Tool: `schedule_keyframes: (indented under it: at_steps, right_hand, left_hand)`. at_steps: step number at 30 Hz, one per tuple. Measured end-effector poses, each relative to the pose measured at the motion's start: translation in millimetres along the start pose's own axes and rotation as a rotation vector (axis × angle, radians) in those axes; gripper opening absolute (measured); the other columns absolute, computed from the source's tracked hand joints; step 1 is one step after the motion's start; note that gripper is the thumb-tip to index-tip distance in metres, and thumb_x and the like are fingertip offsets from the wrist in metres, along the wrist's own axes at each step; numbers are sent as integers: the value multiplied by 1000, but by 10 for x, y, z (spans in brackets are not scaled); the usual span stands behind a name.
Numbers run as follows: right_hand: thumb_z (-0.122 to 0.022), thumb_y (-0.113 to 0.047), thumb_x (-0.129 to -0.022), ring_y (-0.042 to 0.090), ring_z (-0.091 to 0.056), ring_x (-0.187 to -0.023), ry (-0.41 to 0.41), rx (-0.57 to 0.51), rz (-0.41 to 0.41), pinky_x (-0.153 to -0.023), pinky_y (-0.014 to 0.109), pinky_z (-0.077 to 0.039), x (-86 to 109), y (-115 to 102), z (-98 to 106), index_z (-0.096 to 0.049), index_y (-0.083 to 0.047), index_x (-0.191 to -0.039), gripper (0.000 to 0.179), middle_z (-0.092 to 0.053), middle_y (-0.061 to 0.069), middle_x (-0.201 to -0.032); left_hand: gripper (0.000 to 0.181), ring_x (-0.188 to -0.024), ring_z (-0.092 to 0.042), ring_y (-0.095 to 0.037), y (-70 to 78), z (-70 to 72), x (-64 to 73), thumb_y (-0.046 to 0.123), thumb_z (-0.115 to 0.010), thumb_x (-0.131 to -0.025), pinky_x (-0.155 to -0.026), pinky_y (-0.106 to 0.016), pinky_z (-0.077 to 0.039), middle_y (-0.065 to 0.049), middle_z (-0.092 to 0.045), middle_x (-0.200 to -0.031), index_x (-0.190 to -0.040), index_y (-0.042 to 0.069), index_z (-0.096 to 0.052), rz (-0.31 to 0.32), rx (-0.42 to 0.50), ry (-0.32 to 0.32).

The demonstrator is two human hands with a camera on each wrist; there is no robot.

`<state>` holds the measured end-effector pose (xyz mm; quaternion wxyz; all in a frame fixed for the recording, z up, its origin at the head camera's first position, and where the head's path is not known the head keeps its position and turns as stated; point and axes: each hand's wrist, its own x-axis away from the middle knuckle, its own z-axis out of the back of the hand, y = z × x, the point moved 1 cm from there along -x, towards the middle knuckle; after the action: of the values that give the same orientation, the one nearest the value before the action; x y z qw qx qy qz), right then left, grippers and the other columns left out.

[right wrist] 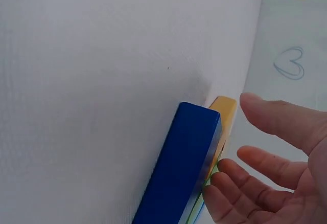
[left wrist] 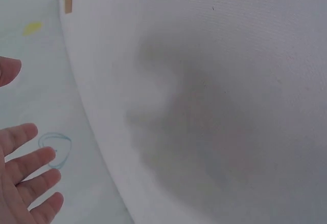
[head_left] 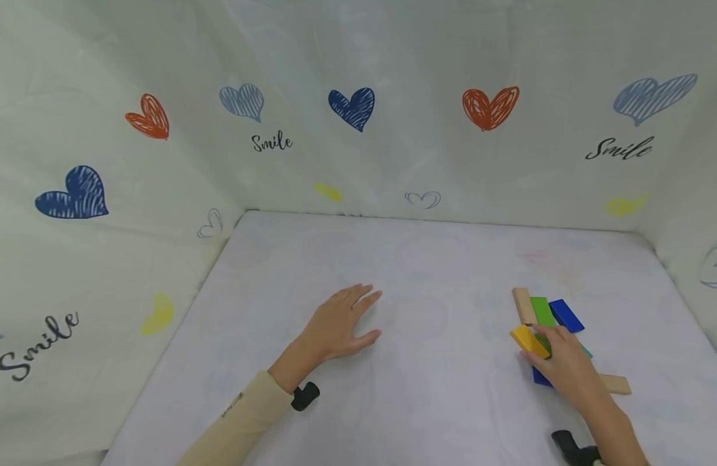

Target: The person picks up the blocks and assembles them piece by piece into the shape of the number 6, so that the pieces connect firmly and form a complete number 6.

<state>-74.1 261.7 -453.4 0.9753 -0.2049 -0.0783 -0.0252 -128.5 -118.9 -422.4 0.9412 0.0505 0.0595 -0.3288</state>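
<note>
In the head view my right hand is over a cluster of coloured blocks at the table's right side. Its thumb and index finger lie about a yellow block. The right wrist view shows the thumb and fingers spread apart, fingertips close beside the yellow block and a nearer blue block. Around the hand lie a natural wood block, a green block and another blue block. My left hand hovers over the table's middle, fingers extended, holding nothing.
Another wood block sticks out right of my right hand. A bit of teal shows beside that hand, partly hidden. White sheeting with hearts and lettering rises behind the white table and along its sides.
</note>
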Motion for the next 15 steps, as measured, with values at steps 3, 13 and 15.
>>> schedule_keyframes:
  at_steps: [3,13,15]
  right_hand:
    - [-71,-23,-80,45,-45,-103,7,-8,-13,-89,59,-39,-25,-8,-21,-43,11,-128,65,-43,33,-115]
    - [-69,-14,-81,44,-48,-100,-27,6,-49,-89,57,-41,-77,-99,-69,-46,15,-123,56,-46,34,-111]
    - [-69,-14,-81,43,-49,-98,-26,23,-45,-88,57,-41,-77,-113,-70,-47,16,-122,55,-46,34,-110]
  left_hand:
    - [63,-127,-45,-25,2,5,7,50,-55,-86,-104,-39,-37,-6,-48,-138,-139,17,-43,-1,4,11]
    - [63,-122,-49,-23,2,1,16,51,-57,-84,-103,-38,-38,-4,-53,-132,-136,18,-46,-1,-10,35]
    - [63,-122,-49,-22,2,3,18,51,-57,-84,-103,-38,-38,-4,-53,-131,-136,17,-46,-2,-12,34]
